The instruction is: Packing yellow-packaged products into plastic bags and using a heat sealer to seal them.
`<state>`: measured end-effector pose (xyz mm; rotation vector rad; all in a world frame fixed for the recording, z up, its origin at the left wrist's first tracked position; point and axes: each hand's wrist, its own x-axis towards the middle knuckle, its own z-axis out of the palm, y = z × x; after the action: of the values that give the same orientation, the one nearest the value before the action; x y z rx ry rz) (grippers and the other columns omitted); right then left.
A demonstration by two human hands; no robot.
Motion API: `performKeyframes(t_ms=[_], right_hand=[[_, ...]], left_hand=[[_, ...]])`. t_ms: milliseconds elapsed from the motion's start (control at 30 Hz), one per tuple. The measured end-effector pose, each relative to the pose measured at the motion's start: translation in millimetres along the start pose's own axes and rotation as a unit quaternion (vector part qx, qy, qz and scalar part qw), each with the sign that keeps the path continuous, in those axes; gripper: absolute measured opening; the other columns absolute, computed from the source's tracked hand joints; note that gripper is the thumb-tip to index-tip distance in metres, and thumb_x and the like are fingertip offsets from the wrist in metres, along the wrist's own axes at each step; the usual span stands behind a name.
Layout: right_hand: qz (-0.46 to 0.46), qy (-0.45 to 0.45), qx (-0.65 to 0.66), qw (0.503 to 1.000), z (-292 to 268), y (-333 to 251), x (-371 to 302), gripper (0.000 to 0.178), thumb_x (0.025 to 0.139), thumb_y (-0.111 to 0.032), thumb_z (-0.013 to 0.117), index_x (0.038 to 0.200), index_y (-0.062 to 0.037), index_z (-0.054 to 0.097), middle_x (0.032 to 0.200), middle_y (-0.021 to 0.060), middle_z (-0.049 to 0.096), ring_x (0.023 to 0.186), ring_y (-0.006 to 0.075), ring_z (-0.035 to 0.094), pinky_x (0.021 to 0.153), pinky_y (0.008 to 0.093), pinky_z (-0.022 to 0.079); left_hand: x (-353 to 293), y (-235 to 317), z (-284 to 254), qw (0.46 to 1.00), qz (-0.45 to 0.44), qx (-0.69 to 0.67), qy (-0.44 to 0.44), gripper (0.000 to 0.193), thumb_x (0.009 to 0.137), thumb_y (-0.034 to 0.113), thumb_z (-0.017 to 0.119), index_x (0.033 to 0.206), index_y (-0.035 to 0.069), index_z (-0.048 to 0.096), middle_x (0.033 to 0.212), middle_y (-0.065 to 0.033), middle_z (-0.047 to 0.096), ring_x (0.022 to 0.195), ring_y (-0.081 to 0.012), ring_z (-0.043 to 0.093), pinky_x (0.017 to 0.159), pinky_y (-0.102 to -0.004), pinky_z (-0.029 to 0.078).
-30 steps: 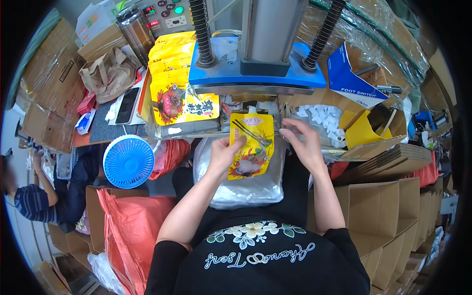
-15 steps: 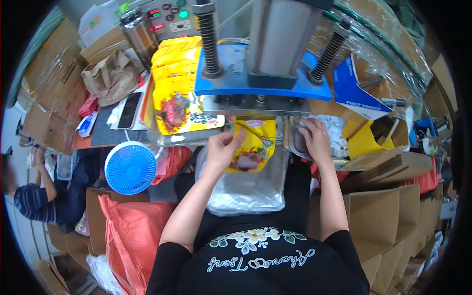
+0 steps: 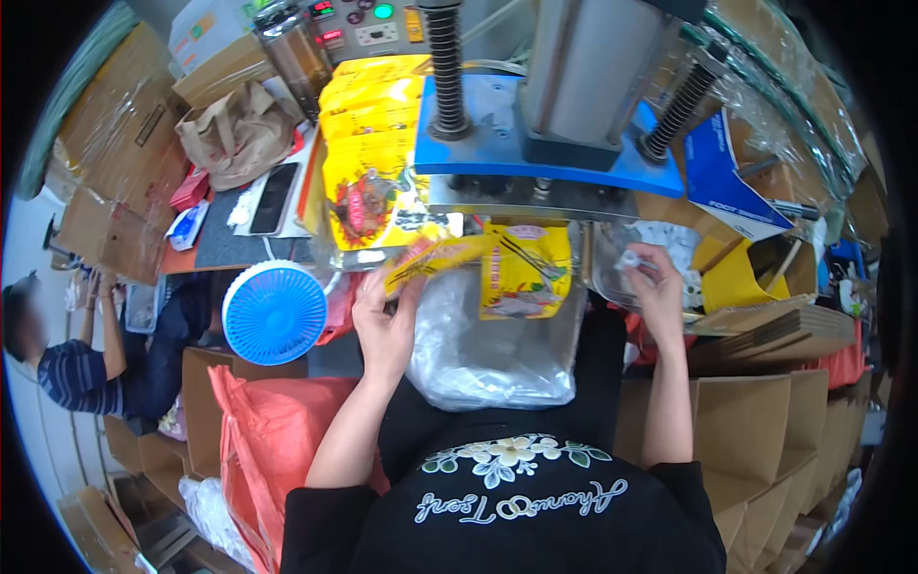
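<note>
Holding a yellow pouch (image 3: 432, 260) between thumb and fingers, the left hand (image 3: 386, 323) sits just left of the press, and from where I stand the pouch is tilted, seen nearly edge-on. Its far end overlaps a second yellow pouch (image 3: 526, 277) from my angle; I can't tell whether they touch. That second one lies face up at the front of the press, its top edge close under the dark lower plate (image 3: 535, 199), its lower part over a plastic-wrapped bundle (image 3: 492, 359) on the person's lap.

Over on the other side, the right hand (image 3: 660, 292) has its fingers curled together around a small white piece (image 3: 628, 260) at the tips. It hovers by a clear tray (image 3: 608, 277), near a heap of white pieces (image 3: 675, 241).

Above everything stands the blue press plate (image 3: 545, 143) with its springs on either side. Left of it, a stack of yellow pouches (image 3: 368, 163) overlaps in a row on the bench. Further left are a phone (image 3: 274, 199) and a cloth bag (image 3: 234, 134), with a blue fan (image 3: 275, 313) below them. Off at the far left, another person (image 3: 76, 378) in a striped top has both arms raised.
</note>
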<state>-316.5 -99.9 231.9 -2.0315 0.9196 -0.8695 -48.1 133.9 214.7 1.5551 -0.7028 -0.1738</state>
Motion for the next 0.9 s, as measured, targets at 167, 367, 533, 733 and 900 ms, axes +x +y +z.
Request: performKeyframes(t_ms=[167, 367, 533, 733, 900], right_hand=[[-0.029, -0.055, 0.059, 0.996, 25.3, -67.5, -14.3, 0.022, 0.081, -0.005, 0.070, 0.102, -0.0018, 0.063, 0.096, 0.0036, 0.065, 0.092, 0.0132, 0.060, 0.083, 0.0271, 0.047], [-0.059, -0.218, -0.010, 0.974, 37.5, -91.7, -15.1, 0.022, 0.078, -0.010, 0.074, 0.096, -0.0002, 0.065, 0.096, 0.0065, 0.067, 0.093, 0.0137, 0.061, 0.087, 0.0283, 0.046], [0.041, -0.252, 0.109, 0.961, 56.0, -62.3, -11.1, 0.027, 0.079, -0.011, 0.074, 0.102, 0.0002, 0.065, 0.096, 0.0073, 0.069, 0.095, 0.0141, 0.061, 0.089, 0.0300, 0.045], [-0.048, -0.019, -0.074, 0.996, 28.9, -38.7, 3.3, 0.042, 0.081, -0.025, 0.073, 0.114, -0.0018, 0.063, 0.101, 0.0151, 0.070, 0.094, 0.0262, 0.067, 0.080, 0.0344, 0.050], [0.008, 0.061, -0.280, 0.958, -25.6, -2.5, 10.6, 0.033, 0.087, -0.028, 0.065, 0.112, -0.0068, 0.065, 0.093, 0.0156, 0.070, 0.083, 0.0338, 0.067, 0.073, 0.0411, 0.051]], left_hand=[[-35.4, -1.2, 25.7, 0.968, -0.165, -0.088, -0.167, 0.011, 0.082, 0.004, 0.072, 0.092, -0.001, 0.072, 0.088, -0.0018, 0.069, 0.077, -0.0061, 0.060, 0.073, -0.0216, 0.046], [-62.7, -18.6, 41.3, 0.966, -0.115, -0.009, -0.233, 0.012, 0.083, 0.008, 0.072, 0.086, -0.003, 0.070, 0.080, -0.0063, 0.066, 0.074, -0.0091, 0.059, 0.068, -0.0230, 0.046], [-63.1, -20.1, 47.9, 0.928, -0.221, -0.082, -0.288, 0.021, 0.088, 0.016, 0.068, 0.089, -0.005, 0.070, 0.079, -0.0051, 0.069, 0.069, -0.0065, 0.060, 0.063, -0.0233, 0.048], [-20.9, -1.5, 77.3, 0.912, -0.297, -0.169, -0.228, 0.025, 0.087, 0.017, 0.069, 0.090, -0.008, 0.068, 0.083, -0.0100, 0.071, 0.069, -0.0103, 0.064, 0.064, -0.0252, 0.051], [1.3, 3.9, 96.7, 0.844, -0.396, -0.305, -0.194, 0.022, 0.087, 0.011, 0.068, 0.098, -0.009, 0.064, 0.090, -0.0148, 0.070, 0.073, -0.0189, 0.069, 0.066, -0.0310, 0.055]])
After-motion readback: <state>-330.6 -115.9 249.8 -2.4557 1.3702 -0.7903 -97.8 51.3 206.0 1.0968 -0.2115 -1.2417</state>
